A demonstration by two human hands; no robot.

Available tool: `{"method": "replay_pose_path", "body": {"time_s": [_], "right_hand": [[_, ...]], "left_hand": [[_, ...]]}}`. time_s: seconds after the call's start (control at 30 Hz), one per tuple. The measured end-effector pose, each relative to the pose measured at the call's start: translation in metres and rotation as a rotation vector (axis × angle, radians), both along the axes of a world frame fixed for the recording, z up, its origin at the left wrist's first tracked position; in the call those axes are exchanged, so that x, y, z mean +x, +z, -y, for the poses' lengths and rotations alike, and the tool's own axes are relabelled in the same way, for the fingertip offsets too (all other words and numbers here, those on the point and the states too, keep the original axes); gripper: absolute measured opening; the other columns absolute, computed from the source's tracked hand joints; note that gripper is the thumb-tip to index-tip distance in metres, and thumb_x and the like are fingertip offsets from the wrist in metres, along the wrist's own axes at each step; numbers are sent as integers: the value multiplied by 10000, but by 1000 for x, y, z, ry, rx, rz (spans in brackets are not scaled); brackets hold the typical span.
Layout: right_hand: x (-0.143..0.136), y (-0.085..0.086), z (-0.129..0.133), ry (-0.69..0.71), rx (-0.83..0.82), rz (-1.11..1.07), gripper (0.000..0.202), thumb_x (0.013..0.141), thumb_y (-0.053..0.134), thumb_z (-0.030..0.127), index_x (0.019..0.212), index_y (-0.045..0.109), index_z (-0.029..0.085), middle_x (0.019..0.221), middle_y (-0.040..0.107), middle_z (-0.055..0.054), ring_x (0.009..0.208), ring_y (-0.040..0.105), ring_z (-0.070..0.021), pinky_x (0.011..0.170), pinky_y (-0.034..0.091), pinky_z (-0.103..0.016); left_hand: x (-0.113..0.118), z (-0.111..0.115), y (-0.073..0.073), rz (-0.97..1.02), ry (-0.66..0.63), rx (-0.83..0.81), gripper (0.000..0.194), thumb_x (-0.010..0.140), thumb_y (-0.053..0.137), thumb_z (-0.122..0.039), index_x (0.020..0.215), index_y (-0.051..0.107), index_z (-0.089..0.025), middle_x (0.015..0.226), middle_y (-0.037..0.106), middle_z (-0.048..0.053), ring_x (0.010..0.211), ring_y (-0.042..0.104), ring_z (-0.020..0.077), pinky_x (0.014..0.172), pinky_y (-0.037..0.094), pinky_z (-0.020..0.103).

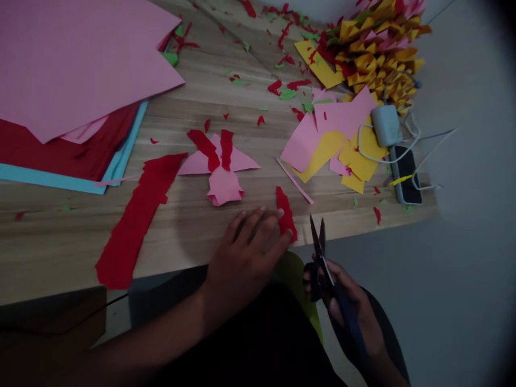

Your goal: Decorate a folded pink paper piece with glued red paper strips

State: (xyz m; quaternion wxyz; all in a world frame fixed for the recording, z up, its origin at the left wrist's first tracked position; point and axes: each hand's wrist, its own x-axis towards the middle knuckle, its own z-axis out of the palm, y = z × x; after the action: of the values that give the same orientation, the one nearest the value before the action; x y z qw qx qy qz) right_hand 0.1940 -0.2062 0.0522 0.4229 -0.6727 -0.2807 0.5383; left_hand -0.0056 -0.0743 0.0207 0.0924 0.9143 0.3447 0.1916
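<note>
Wooden tabletop point(169, 236) strewn with paper scraps point(287, 94); you hold scissors point(321, 253) at its front edge
Your left hand point(242, 258) lies palm down near that edge, fingers slightly spread, its thumb touching a small red strip point(286, 214); your right hand point(357, 293) grips the scissors just past the edge, blades slightly parted. A folded pink paper shape point(226, 185), with two red pieces point(227, 150) on it, lies just beyond your left fingertips; tabletop shows between it and a long red strip point(141, 215) reaching the front edge
</note>
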Motion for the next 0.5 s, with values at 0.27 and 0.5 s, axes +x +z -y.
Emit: {"method": "replay_pose_path", "body": {"time_s": [0.27,0.5], "right_hand": [[-22,1,25,-76,-181,-15,559,735,769,647,1190,686,333,1003,781,-86,842,743,-283,741,618,-398],[-25,8,14,-7,-277,-86,673,787,645,735,1307,606,310,1060,748,-125,875,725,-314,762,612,-466]], "left_hand": [[0,-1,2,202,22,-18,91,878,705,-168,910,713,-253,1112,754,11,1076,645,242,973,464,430],[8,-5,8,330,161,-93,94,882,711,-158,906,680,-243,798,757,-53,741,616,175,765,406,379]]}}
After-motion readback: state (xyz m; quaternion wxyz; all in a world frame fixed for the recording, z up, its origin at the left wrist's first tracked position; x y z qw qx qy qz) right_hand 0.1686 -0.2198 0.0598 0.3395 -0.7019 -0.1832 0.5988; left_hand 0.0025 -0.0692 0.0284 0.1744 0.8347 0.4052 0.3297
